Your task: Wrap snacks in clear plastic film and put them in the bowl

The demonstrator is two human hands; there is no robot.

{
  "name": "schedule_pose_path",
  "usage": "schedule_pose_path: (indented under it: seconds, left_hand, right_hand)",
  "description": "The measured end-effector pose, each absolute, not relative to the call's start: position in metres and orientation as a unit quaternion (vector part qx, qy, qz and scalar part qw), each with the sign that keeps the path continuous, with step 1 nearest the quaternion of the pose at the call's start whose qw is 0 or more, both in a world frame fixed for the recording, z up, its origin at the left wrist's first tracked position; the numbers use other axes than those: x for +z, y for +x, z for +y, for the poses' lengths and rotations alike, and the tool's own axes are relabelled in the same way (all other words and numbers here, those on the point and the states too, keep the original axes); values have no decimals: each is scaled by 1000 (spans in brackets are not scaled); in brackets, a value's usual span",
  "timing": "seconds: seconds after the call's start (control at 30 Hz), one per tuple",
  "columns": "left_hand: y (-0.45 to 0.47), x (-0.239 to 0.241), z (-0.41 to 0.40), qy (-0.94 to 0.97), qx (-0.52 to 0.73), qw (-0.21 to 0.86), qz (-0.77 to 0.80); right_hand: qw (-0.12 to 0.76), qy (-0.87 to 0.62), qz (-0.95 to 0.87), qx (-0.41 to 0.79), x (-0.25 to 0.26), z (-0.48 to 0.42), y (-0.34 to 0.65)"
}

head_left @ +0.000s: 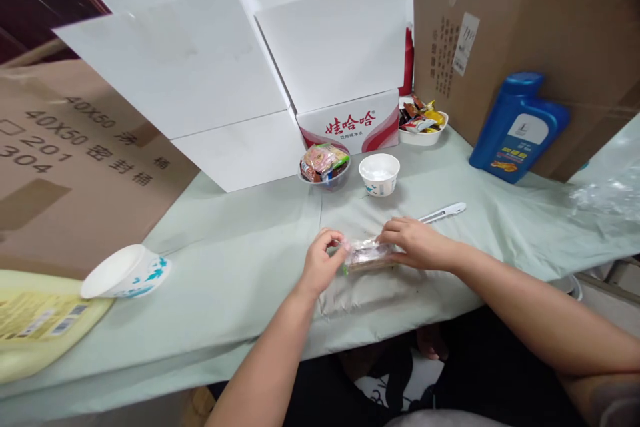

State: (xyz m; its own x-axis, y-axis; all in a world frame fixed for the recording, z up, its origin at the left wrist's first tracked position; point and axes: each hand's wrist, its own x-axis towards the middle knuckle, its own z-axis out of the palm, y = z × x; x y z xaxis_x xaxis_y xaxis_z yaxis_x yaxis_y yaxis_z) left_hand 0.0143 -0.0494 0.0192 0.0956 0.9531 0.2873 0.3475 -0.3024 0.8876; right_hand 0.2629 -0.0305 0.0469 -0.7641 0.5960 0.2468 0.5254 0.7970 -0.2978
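Note:
A clear plastic packet with something flat and brown inside lies on the cloth near the front of the table. At its left end, my left hand pinches the wrapper between thumb and fingers. My right hand grips the packet's right end, fingers bent over the top and thumb below. Just beyond the right hand rests a white utility knife. Behind the packet stands a white paper bowl with a blue pattern. To its left, a clear bowl holds several wrapped snacks.
A white carton with red lettering stands at the back. Beside it, a white dish holds wrapped sweets. A blue bottle leans at right before a brown box. A tilted paper bowl and yellow container lie left.

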Motion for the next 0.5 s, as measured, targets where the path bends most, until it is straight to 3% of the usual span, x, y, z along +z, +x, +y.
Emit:
schedule_pose_path:
  seconds: [0.1, 0.2, 0.37, 0.5]
  left_hand:
    - [5, 20, -44, 546, 543, 413, 486]
    - [-8, 22, -39, 529, 569, 397, 488]
    - [-25, 27, -37, 638, 471, 206, 574]
    - [-18, 35, -47, 755, 384, 15, 532]
  right_hand:
    - [223, -344, -907, 92, 50, -23, 273]
    - [285, -373, -880, 77, 54, -18, 285]
    - [159, -435, -883, 76, 53, -16, 292]
    - [252, -399, -877, 90, 56, -22, 289]
